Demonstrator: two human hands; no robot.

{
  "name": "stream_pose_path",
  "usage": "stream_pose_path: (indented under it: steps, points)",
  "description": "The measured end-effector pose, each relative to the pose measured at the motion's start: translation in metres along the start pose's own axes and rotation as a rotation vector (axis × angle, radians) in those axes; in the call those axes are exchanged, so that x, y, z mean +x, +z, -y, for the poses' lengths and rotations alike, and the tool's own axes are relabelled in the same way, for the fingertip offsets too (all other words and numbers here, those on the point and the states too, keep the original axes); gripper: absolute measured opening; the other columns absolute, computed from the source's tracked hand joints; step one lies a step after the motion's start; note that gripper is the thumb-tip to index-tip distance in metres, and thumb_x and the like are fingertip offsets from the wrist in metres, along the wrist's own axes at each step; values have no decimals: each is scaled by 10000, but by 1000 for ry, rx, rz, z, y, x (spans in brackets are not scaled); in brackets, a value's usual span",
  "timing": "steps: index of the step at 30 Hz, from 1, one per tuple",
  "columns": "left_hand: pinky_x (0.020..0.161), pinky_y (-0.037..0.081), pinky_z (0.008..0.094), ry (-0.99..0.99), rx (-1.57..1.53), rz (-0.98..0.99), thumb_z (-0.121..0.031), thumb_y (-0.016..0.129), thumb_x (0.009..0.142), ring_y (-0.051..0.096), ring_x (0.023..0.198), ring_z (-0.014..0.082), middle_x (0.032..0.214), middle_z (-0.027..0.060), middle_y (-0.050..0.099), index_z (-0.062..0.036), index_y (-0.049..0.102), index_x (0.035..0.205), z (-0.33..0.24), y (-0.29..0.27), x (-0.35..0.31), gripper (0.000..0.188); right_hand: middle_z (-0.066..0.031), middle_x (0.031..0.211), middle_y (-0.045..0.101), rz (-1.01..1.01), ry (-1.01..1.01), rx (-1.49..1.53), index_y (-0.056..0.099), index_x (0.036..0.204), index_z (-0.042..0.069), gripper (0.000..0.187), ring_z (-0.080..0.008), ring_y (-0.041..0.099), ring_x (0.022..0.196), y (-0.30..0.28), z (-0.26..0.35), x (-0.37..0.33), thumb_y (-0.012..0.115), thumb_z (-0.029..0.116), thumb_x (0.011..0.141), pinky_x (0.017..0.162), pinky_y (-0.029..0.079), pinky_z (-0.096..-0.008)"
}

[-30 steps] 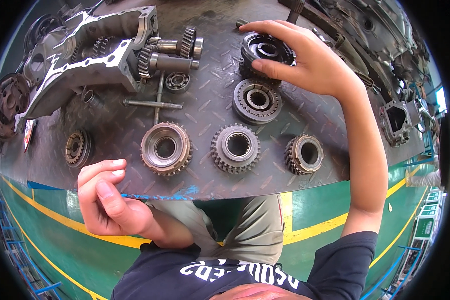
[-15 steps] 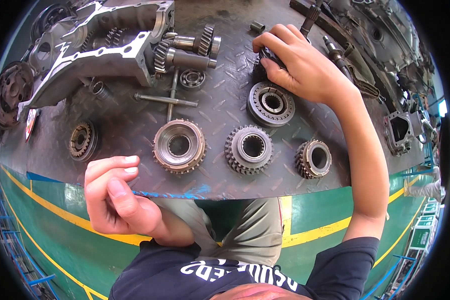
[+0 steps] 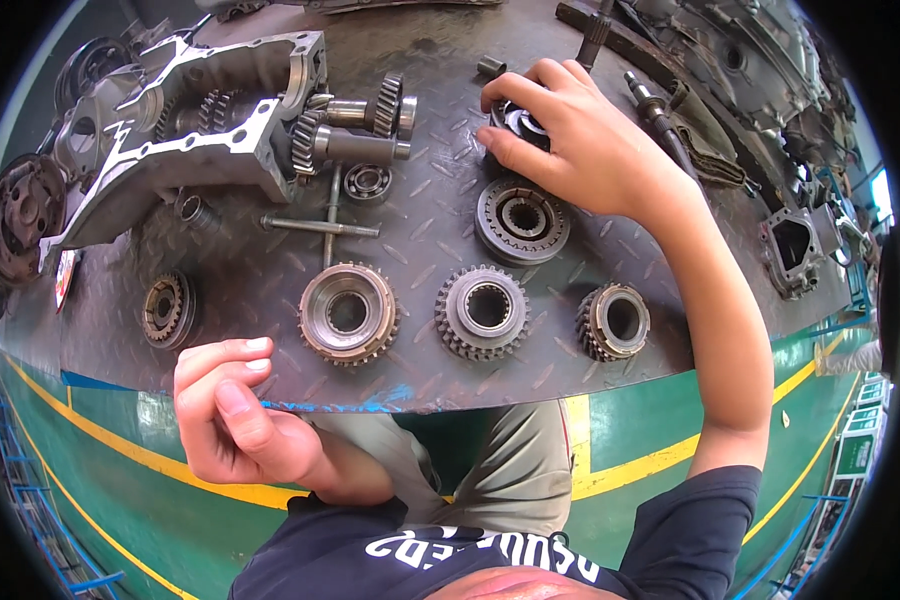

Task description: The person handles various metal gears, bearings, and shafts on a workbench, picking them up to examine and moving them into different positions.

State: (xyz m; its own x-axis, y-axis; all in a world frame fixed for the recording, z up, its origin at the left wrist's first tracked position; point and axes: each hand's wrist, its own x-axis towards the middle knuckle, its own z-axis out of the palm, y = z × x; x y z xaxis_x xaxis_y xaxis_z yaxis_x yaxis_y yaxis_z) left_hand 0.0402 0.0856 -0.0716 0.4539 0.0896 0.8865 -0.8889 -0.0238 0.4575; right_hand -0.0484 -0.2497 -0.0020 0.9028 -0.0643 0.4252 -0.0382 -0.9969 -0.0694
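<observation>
My right hand (image 3: pixel 575 135) reaches to the far middle of the metal table. Its fingers and thumb curl around a dark gear (image 3: pixel 520 120), whose light ring-shaped top shows between them; the palm hides the rest. Just nearer lies a round synchronizer hub with its sleeve (image 3: pixel 523 220). My left hand (image 3: pixel 240 410) hovers off the front edge, loosely curled with nothing in it, the thumb apart from the fingers. Along the near side stand a small ringed gear (image 3: pixel 168 310), a wide gear (image 3: pixel 348 314), a double-toothed gear (image 3: pixel 483 312) and a smaller gear (image 3: pixel 613 322).
An opened gearbox housing (image 3: pixel 220 140) with geared shafts (image 3: pixel 360 148) occupies the far left. Beside it lie a ball bearing (image 3: pixel 368 182), a T-handled bar (image 3: pixel 320 226) and a small sleeve (image 3: pixel 491 66). Splined shafts (image 3: pixel 660 115), a cloth (image 3: pixel 705 140) and castings (image 3: pixel 795 245) line the right.
My right thumb has shifted outward to the left, and more of the gear's top shows between thumb and fingers. The whole view has shifted slightly. My left hand keeps its loose curl.
</observation>
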Motion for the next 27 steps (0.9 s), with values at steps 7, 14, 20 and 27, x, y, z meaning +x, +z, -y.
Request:
stream_pose_path:
  steps: [7, 14, 20, 27]
  points:
    - [705, 515, 371, -15, 0, -8, -120, 596, 1015, 675, 750, 262, 803, 196, 715, 51, 636, 867, -1, 0, -4, 230, -240, 1203, 710, -21, 219, 95, 772, 1340, 73, 583, -439, 677, 1244, -5, 8, -2, 824, 534, 986, 1116, 530, -494]
    - [728, 546, 377, -48, 33, 16, -89, 598, 1010, 703, 767, 284, 813, 204, 717, 70, 633, 862, -7, -2, 0, 220, -191, 1215, 806, 28, 220, 270, 784, 1329, 38, 661, -311, 769, 1174, -19, -3, -1, 961, 454, 846, 1082, 583, -420]
    - [794, 573, 344, -110, -17, 561, -41, 725, 972, 762, 944, 255, 1057, 165, 819, 20, 794, 1026, -33, 3, 49, 107, -149, 1196, 846, -60, 242, 463, 757, 1411, 11, 778, -238, 796, 1145, -11, -9, -7, 1016, 432, 809, 1080, 600, -391]
    - [1042, 615, 461, 537, 134, 1065, -175, 842, 970, 758, 1193, 391, 1293, 140, 781, -76, 825, 1263, -24, 127, 119, 309, -185, 1291, 824, -65, 248, 508, 747, 1432, 10, 805, -282, 771, 1244, -17, -13, -13, 1035, 424, 805, 1119, 586, -424]
